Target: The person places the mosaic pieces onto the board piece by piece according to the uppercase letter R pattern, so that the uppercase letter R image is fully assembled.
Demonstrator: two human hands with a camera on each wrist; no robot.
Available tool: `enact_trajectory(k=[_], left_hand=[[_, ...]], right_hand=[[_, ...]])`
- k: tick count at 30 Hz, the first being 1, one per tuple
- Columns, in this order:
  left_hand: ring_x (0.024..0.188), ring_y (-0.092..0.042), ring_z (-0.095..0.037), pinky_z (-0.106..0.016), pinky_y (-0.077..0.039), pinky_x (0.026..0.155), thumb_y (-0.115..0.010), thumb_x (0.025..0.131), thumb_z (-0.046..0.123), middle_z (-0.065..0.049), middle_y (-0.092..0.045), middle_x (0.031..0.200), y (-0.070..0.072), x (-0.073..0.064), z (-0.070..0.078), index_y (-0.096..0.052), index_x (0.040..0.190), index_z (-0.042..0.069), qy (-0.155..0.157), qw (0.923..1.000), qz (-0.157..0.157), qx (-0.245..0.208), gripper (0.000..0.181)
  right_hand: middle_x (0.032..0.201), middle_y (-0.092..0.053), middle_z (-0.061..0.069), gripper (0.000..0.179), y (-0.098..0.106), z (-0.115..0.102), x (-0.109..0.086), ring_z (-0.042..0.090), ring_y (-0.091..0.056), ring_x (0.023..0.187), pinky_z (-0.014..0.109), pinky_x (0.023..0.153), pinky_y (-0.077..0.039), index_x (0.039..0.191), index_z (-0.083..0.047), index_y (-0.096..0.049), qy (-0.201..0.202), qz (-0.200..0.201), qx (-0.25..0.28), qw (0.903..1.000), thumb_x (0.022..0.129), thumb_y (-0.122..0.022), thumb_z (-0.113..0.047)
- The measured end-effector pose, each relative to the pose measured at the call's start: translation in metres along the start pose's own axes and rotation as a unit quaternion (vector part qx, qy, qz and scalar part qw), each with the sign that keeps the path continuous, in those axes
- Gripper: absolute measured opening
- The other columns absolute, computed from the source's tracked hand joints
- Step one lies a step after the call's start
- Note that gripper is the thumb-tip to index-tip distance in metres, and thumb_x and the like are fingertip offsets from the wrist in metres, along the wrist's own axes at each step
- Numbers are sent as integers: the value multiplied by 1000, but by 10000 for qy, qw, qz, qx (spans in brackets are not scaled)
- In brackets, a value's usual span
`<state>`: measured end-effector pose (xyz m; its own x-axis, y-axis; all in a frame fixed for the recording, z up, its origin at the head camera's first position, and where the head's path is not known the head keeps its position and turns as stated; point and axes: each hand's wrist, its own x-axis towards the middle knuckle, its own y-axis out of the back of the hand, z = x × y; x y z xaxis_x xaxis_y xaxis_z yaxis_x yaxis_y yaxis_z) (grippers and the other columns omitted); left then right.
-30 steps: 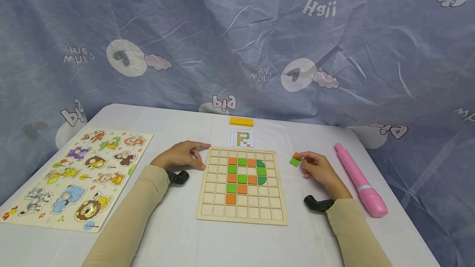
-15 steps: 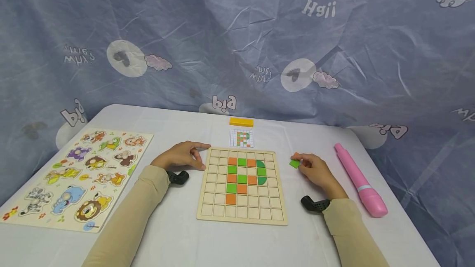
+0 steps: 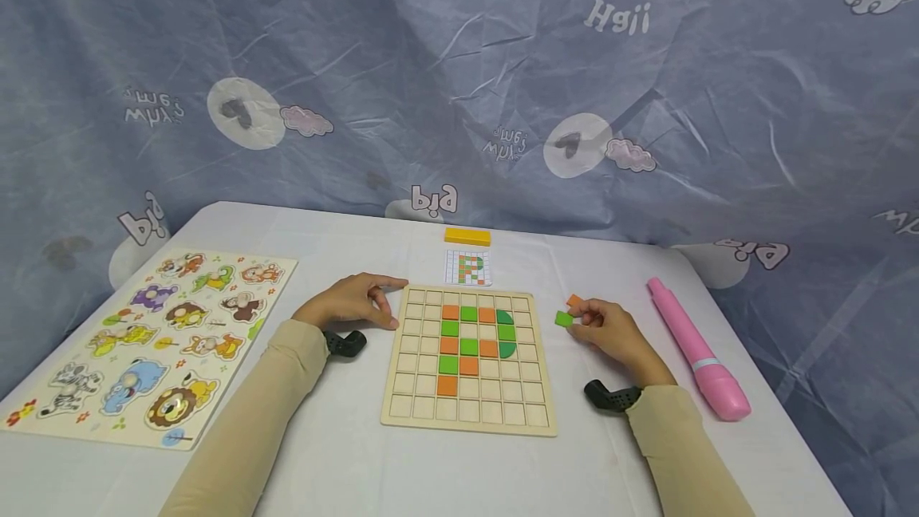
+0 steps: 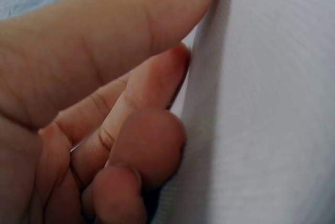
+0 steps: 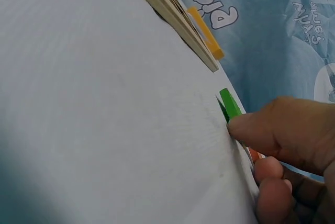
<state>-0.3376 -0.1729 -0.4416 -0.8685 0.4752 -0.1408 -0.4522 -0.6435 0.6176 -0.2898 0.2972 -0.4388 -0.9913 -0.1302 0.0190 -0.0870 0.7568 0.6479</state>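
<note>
The wooden grid board (image 3: 409,404) lies mid-table with orange and green tiles set in its squares, curved green ones at the pattern's right side. At its left edge rests my left hand (image 3: 348,300), forefinger stretched to the upper corner and thumb tip lower along the side. The left wrist view shows its other fingers bent, holding nothing. Right of the board, my right hand (image 3: 609,335) pinches a green square tile (image 3: 563,318), low over the cloth. In the right wrist view, the thumb presses this green tile (image 5: 230,103). An orange tile (image 3: 574,301) shows just behind, partly hidden by the fingers.
Behind the board lie a printed pattern card (image 3: 468,268) and a yellow block (image 3: 467,237). An animal puzzle board (image 3: 280,263) covers the table's left side. A long pink microphone-shaped toy (image 3: 689,329) lies right of my right hand. A printed blue-grey curtain (image 3: 459,86) hangs behind the table.
The green tile has shifted slightly left and towards me in my right hand's fingers, apart from the orange tile it was beside. My left hand and the board have stayed put.
</note>
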Motion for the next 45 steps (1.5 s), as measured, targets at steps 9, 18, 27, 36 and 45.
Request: enact_trajectory(k=[9, 18, 27, 36, 45], left_hand=[[95, -62, -18, -45, -40, 104, -96, 81, 23, 2, -76, 86, 0, 0, 0, -55, 160, 9, 43, 10000, 31, 28, 90], [95, -61, -18, -44, -39, 104, -96, 81, 21, 1, -76, 86, 0, -1, 2, -55, 159, 10, 131, 9999, 48, -60, 89], [97, -61, -18, -47, -38, 108, -95, 81, 22, 2, -76, 86, 0, -2, 5, -55, 160, 10, 130, 9999, 41, -24, 89], [97, -61, -18, -48, -38, 109, -95, 82, 22, 2, -76, 86, 0, -2, 5, -55, 160, 11, 112, 9999, 43, 1, 88], [96, -60, -19, -45, -38, 106, -95, 81, 20, 1, -76, 86, 0, -2, 5, -56, 159, 10, 162, 9998, 50, -91, 88]], right_hand=[[107, -69, 15, 30, 3, -5, -1, 13, -59, 79, 27, 61, -54, 121, 11, -66, 197, -120, 292, 9993, 98, -76, -4], [101, -73, 9, 35, 2, -13, 1, 14, -68, 79, 30, 66, -60, 129, 13, -60, 148, -520, 1077, 9927, 100, -72, 0], [96, -73, 3, 38, -3, -34, -2, 10, -66, 78, 28, 70, -58, 129, 13, -60, 305, -837, 1439, 9856, 96, -73, -2], [95, -71, 5, 38, -18, -57, -6, 12, -67, 74, 30, 69, -58, 127, 14, -59, 458, -1434, 1648, 9748, 94, -71, 2], [94, -71, 4, 33, -36, -75, -12, 13, -60, 68, 29, 65, -52, 124, 14, -59, 758, -1984, 1667, 9629, 93, -67, 4]])
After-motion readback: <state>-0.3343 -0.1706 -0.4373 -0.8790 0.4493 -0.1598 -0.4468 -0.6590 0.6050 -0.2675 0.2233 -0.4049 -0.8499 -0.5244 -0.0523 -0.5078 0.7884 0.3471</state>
